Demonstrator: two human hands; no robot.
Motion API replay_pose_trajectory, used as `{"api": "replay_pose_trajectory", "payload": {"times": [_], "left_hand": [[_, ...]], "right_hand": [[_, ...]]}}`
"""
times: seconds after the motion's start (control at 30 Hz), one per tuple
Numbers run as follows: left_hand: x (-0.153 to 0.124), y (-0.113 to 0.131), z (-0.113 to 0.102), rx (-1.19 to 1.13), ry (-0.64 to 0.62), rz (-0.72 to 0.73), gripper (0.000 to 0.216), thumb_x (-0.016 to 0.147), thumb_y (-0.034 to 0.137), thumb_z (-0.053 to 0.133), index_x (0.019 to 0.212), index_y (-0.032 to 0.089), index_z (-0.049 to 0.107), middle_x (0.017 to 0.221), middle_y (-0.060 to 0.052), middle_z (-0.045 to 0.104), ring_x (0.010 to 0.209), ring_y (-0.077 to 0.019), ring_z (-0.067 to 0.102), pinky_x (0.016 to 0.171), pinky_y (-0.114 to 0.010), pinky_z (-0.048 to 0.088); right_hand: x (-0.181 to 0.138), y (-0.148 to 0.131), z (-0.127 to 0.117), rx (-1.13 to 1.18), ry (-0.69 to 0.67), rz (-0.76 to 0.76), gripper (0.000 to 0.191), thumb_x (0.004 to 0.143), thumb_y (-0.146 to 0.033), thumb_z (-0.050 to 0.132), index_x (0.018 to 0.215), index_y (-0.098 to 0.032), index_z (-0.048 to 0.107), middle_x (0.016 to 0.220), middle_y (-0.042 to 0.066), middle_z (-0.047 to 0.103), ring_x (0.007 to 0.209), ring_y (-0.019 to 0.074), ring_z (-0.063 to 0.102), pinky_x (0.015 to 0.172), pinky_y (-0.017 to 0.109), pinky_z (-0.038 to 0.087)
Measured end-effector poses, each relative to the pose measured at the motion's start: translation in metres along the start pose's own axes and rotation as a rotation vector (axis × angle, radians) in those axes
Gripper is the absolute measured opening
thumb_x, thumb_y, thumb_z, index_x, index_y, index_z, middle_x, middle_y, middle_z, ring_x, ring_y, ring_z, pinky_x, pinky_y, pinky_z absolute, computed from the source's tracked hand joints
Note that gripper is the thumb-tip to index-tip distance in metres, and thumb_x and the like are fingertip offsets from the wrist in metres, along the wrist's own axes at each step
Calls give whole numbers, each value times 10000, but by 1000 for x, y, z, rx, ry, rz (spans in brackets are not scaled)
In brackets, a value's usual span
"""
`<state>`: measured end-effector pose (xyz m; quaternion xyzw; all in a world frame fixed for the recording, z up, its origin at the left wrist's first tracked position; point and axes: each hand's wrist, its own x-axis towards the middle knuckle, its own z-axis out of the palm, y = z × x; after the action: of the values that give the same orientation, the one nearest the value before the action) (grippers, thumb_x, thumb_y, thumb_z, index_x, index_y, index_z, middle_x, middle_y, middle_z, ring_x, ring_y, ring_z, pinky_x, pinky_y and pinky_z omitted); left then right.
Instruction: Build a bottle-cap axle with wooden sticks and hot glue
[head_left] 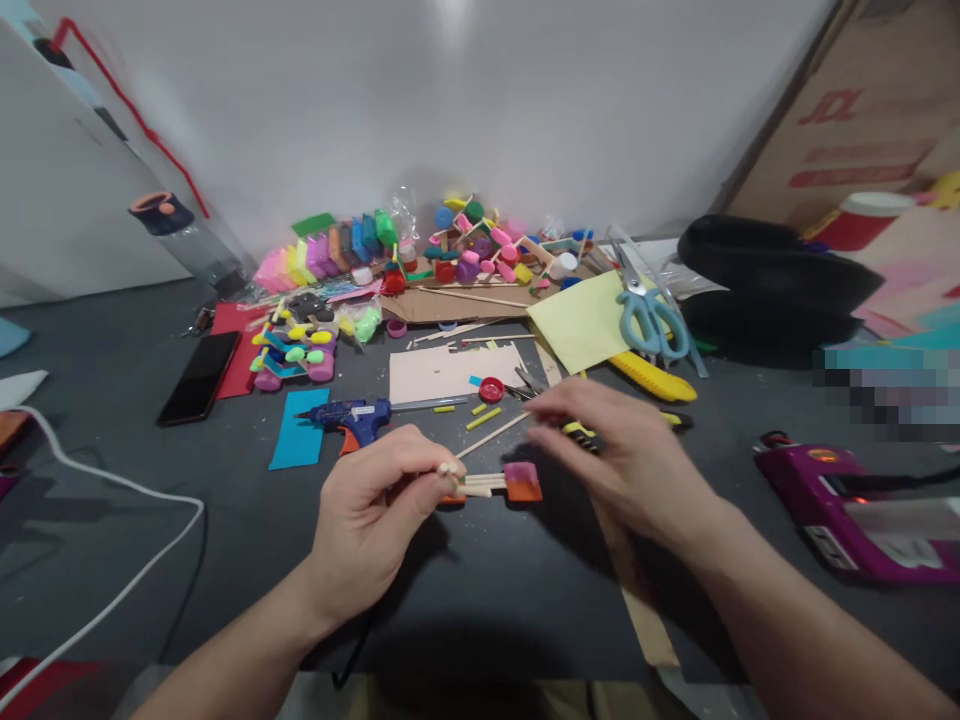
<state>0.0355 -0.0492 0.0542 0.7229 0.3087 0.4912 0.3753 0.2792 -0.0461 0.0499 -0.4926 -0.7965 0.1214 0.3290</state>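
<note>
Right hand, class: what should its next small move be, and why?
Probably to pinch the thin stick: one end appears beside the open right hand, though contact is unclear, while the left hand pinches pale wooden sticks.

A: Where was the head camera mounted?
B: On the wearer's head, above the near edge of the desk, facing forward and down.
A: Range?
B: Close; coverage extended past the far edge to the wall.
</note>
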Motion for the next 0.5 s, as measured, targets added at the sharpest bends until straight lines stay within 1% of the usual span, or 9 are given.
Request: {"api": "replay_pose_trajectory", "payload": {"times": [0.07, 0.1, 0.17, 0.27, 0.4, 0.5], "left_hand": [[0, -1, 1, 49, -31, 19, 117, 924, 102, 629, 904, 192, 701, 765, -14, 700, 717, -124, 633, 647, -243, 499], [0, -1, 2, 59, -52, 28, 113, 921, 100, 631, 903, 189, 698, 771, -15, 701, 722, -125, 626, 654, -248, 494], [-1, -1, 3, 68, -94, 47, 107, 919, 96, 630, 902, 181, 691, 786, -17, 703, 725, -124, 613, 665, -252, 487], [0, 0, 3, 81, -148, 49, 106, 927, 98, 621, 903, 176, 687, 804, -19, 704, 732, -120, 613, 672, -242, 488], [4, 5, -1, 148, -247, 22, 107, 950, 124, 606, 929, 179, 695, 791, -13, 701, 720, -112, 622, 660, -220, 484], [7, 8, -5, 275, -300, 87, 104, 960, 128, 595, 962, 166, 692, 817, -17, 700, 746, -109, 615, 690, -219, 476]], "right_hand": [[1, -23, 1, 241, -58, -124, 105, 961, -276, 636, 964, -177, 671, 829, 33, 688, 753, 148, 633, 703, 258, 495], [1, -33, 2, 312, -70, -155, 99, 956, -274, 650, 958, -178, 670, 806, 21, 682, 725, 134, 620, 679, 243, 486], [-1, -45, 4, 372, -52, -175, 89, 959, -259, 648, 928, -177, 665, 777, 13, 678, 709, 124, 606, 667, 236, 475], [-3, -48, 7, 384, -17, -155, 106, 968, -239, 631, 887, -175, 656, 760, 14, 676, 695, 120, 599, 658, 238, 469], [-4, -44, 9, 399, -22, -126, 132, 968, -256, 633, 863, -177, 650, 737, 8, 676, 665, 113, 594, 643, 231, 460], [-5, -43, 10, 416, -55, -96, 124, 956, -244, 651, 852, -174, 653, 733, -6, 681, 651, 98, 594, 644, 213, 450]]}}
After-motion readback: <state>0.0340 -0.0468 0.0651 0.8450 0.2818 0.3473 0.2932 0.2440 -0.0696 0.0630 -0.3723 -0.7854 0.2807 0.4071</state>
